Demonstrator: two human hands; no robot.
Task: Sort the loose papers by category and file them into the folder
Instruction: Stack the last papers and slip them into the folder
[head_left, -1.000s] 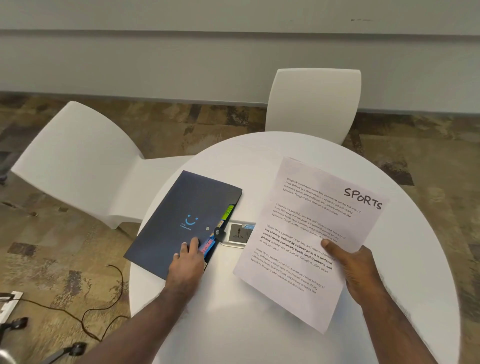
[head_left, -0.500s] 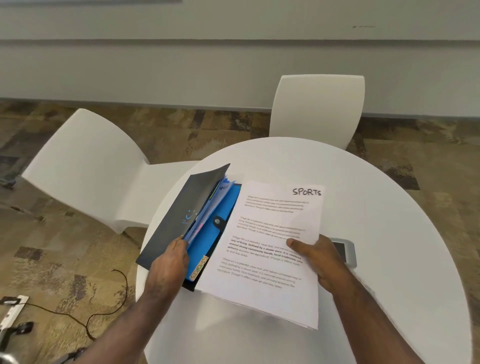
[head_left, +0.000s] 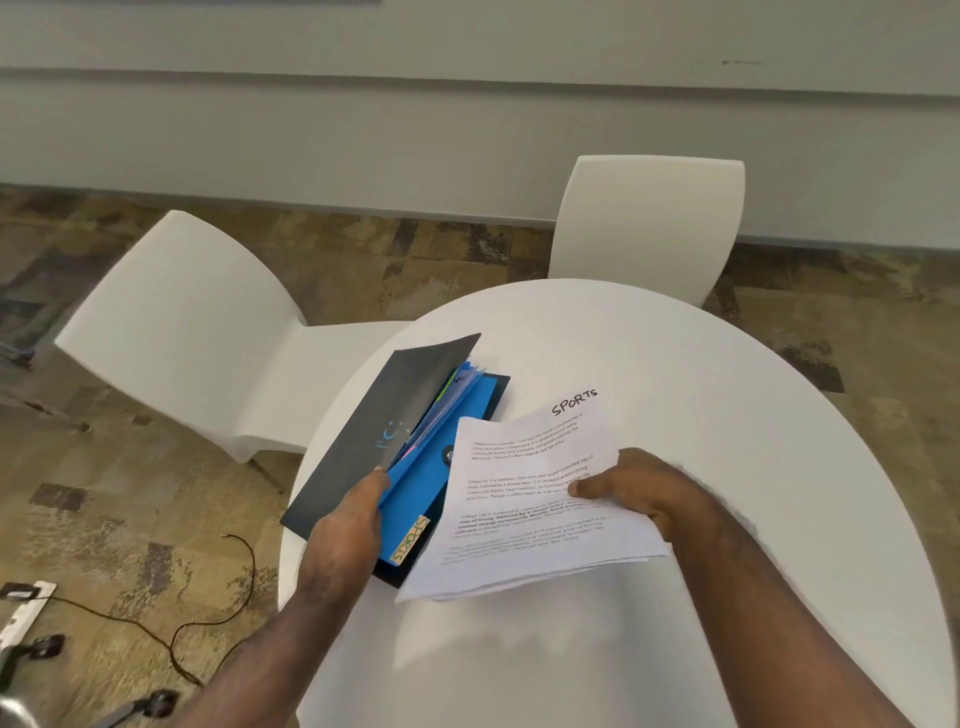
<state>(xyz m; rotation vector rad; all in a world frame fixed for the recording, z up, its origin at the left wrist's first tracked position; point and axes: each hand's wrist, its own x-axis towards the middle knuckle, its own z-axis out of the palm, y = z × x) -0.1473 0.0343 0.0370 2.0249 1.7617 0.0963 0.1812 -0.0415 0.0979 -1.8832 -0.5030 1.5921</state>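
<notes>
Since the earlier frame, the SPORTS papers (head_left: 524, 499) tilt toward the expanding folder (head_left: 415, 441) at nine o'clock on the table (head_left: 727, 415). Right hand (head_left: 639, 493) pinches them; left hand (head_left: 348, 525) grips the lifted cover. Curling sheets may miss the SPORTS pocket (head_left: 415, 488).

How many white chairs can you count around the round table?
2. One chair stands left of the table, turned sideways; the other chair stands at its far side. Others behind the camera would be hidden.

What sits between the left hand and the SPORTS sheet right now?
In the head view, the folder's open blue pocket with its SPORTS tab lies between the left hand and the SPORTS sheet.
</notes>
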